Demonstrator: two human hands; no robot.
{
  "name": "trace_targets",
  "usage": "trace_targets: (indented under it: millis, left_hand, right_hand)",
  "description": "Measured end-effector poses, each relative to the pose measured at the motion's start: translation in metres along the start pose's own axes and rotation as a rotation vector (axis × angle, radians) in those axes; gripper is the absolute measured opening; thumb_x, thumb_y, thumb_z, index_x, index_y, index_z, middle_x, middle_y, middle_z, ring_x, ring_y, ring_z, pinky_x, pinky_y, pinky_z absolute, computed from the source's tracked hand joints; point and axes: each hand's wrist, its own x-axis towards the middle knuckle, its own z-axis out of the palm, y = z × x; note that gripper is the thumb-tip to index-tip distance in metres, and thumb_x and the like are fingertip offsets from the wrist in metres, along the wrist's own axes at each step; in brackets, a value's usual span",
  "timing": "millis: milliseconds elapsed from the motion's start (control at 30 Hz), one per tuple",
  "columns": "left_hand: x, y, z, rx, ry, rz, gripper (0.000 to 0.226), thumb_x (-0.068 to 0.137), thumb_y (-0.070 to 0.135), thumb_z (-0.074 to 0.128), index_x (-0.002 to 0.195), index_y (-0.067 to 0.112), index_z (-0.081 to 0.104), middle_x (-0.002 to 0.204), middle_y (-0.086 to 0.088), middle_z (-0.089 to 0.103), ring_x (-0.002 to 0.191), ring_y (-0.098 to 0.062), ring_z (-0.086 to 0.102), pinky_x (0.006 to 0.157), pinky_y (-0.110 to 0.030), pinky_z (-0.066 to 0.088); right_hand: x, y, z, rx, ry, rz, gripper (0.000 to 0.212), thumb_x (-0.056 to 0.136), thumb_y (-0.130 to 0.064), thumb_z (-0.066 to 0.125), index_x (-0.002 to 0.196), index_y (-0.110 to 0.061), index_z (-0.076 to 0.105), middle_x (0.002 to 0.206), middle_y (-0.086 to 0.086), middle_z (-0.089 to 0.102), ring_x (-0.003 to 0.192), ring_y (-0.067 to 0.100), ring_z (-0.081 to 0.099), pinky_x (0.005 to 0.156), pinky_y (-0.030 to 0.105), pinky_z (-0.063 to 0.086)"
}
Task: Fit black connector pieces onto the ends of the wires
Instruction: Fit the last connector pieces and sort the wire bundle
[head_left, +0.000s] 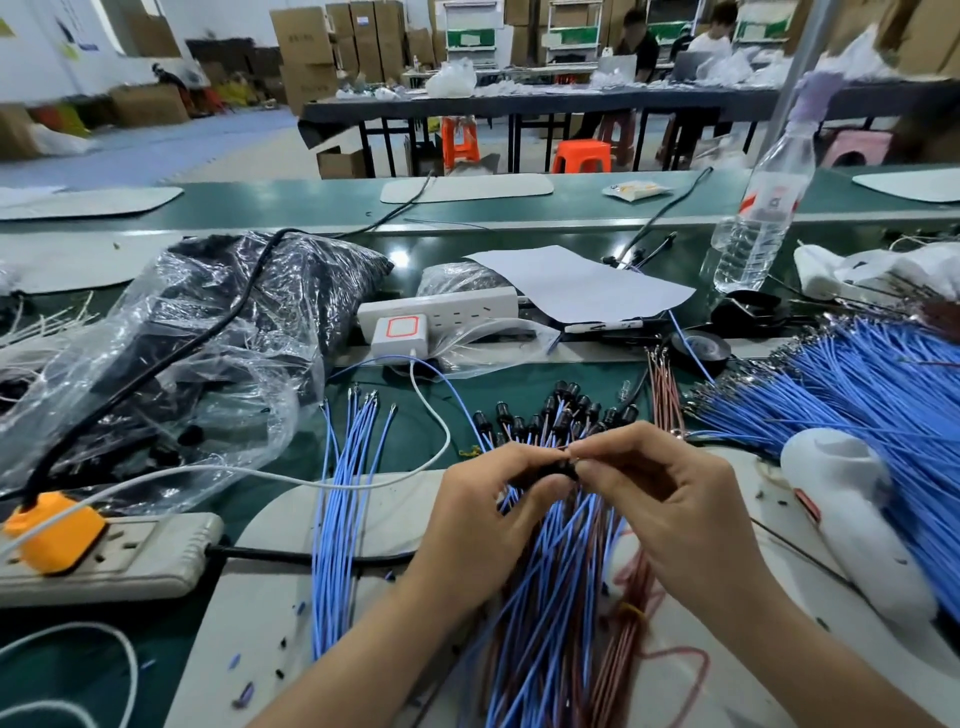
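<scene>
Nearer than the white power strip (436, 309) and a little to its right, both hands meet over the green bench. The left hand (483, 525) curls its fingers round a small black connector piece (558, 470), glossy and stubby. The right hand (670, 499) pinches a thin wire (569, 447) between thumb and forefinger, right at the piece's end. Under the hands fans a bundle of wires (550, 597), smooth blue and dull brown strands. Between the hands and the strip lies a cluster of fitted connectors (561, 410), dark little barrels on wire ends.

Left of the strip slumps a crinkled clear plastic bag (208, 322), full of something black. Far right of it spreads a thick heap of blue wires (883, 395) with metal tips. Against the strip's near edge sits a square white charger (400, 335), marked with an orange-red rounded outline. Right of the strip lies a flat white sheet of paper (576, 283), and beyond that stands a ribbed clear water bottle (763, 208). Its red-and-white label is too blurred to read.
</scene>
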Motion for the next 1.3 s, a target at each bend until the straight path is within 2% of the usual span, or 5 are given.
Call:
trace_targets:
  millis: [267,400,667,833,1300]
  left_hand:
    - [-0.001,-0.004,0.001,-0.023,-0.034,-0.032,0.014,0.089,0.023,0.061,0.096,0.014,0.068,0.071,0.018,0.065,0.069,0.005,0.062,0.068,-0.009,0.044]
    - [-0.002,-0.004,0.0,-0.055,-0.088,-0.057,0.01,0.09,0.019,0.059,0.095,0.017,0.067,0.07,0.013,0.067,0.065,0.005,0.06,0.065,-0.009,0.043]
    - [0.0,-0.002,0.001,-0.097,-0.132,-0.111,0.013,0.091,0.013,0.061,0.088,0.025,0.066,0.063,0.014,0.065,0.057,0.006,0.055,0.06,-0.007,0.039]
    - [0.0,-0.001,0.0,-0.112,-0.143,-0.128,0.01,0.09,0.013,0.063,0.086,0.021,0.067,0.06,0.012,0.065,0.054,0.006,0.054,0.059,-0.006,0.038]
    - [-0.001,-0.004,-0.001,-0.23,-0.218,-0.213,0.01,0.09,0.015,0.062,0.083,0.02,0.066,0.06,0.009,0.067,0.05,-0.001,0.052,0.055,-0.014,0.042]
  right_hand:
    - [0.003,0.006,-0.002,-0.042,-0.04,0.076,0.024,0.08,-0.001,0.071,0.083,-0.024,0.073,0.081,-0.002,0.072,0.078,0.011,0.069,0.073,0.022,0.054]
    - [0.007,0.004,-0.005,0.09,-0.107,0.157,0.019,0.078,0.004,0.07,0.08,-0.015,0.073,0.07,0.005,0.071,0.062,0.007,0.065,0.063,0.014,0.05]
    - [0.011,0.007,-0.012,0.211,-0.143,0.333,0.008,0.076,0.001,0.069,0.082,-0.004,0.073,0.073,0.012,0.073,0.063,0.016,0.068,0.063,0.017,0.053]
    - [0.012,0.006,-0.015,0.224,-0.164,0.359,0.017,0.07,-0.015,0.069,0.083,-0.006,0.074,0.07,0.013,0.07,0.063,0.016,0.066,0.063,0.019,0.053]
    - [0.013,0.012,-0.019,0.239,-0.237,0.386,0.016,0.064,-0.008,0.073,0.078,0.0,0.072,0.077,0.012,0.072,0.069,0.019,0.068,0.065,0.021,0.056]
